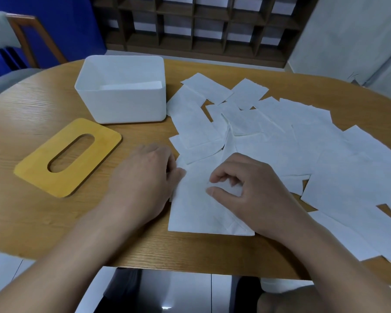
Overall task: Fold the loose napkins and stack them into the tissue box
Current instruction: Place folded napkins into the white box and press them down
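The right hand (246,188) is pinching a fold of the nearest napkin (196,213) between curled fingers and thumb. The left hand (147,177) is pressing that napkin's left edge, its grip seemingly flat, fingertips hidden. Loose napkins (303,141) are lying right of the tissue box (122,100); its yellow lid (68,157) is lying on the counter (43,220).

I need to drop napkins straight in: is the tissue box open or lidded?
Open: the lid lies flat on the table, in front of the tissue box.
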The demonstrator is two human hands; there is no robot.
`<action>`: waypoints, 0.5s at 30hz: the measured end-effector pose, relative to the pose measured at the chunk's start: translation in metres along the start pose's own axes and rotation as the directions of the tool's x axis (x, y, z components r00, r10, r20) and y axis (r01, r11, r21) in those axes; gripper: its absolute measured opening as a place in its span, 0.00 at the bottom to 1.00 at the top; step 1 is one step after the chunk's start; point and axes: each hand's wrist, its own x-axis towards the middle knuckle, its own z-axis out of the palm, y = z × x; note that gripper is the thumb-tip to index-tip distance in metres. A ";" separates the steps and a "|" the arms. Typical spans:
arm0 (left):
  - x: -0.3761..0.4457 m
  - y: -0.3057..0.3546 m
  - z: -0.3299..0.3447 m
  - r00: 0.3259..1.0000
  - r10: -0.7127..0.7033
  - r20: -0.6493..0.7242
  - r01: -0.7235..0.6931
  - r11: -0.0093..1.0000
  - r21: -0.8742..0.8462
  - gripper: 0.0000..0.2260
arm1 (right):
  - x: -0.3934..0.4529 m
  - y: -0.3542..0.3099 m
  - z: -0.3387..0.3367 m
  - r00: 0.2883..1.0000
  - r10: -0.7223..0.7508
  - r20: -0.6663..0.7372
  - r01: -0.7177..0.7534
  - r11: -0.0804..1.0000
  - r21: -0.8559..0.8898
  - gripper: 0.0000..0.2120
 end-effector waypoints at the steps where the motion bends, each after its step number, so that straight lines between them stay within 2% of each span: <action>1: 0.000 0.000 0.001 1.000 0.010 0.007 -0.010 1.000 -0.003 0.11 | 0.000 0.000 0.000 1.000 -0.002 -0.005 0.002 1.000 0.000 0.05; 5: 0.001 -0.004 0.001 0.998 0.040 -0.043 -0.045 0.991 -0.127 0.10 | 0.001 0.000 0.002 1.000 -0.020 -0.010 0.019 1.000 -0.024 0.06; 7: 0.002 -0.009 -0.003 0.997 -0.005 -0.080 -0.016 0.967 -0.255 0.10 | 0.001 0.000 0.003 0.999 -0.041 0.001 0.041 0.998 -0.049 0.07; 11: 0.009 -0.021 -0.013 0.996 -0.064 -0.065 0.029 0.900 -0.435 0.09 | 0.001 -0.001 0.002 0.997 -0.070 0.032 0.072 0.994 -0.081 0.11; 13: 0.013 -0.024 -0.018 0.990 -0.116 -0.073 0.058 0.839 -0.541 0.07 | 0.002 -0.002 0.001 0.996 -0.073 0.052 0.077 0.995 -0.067 0.10; 15: 0.016 -0.025 -0.026 0.978 -0.201 -0.060 0.105 0.715 -0.691 0.03 | 0.002 -0.002 0.000 0.995 -0.059 0.074 0.063 0.997 -0.045 0.10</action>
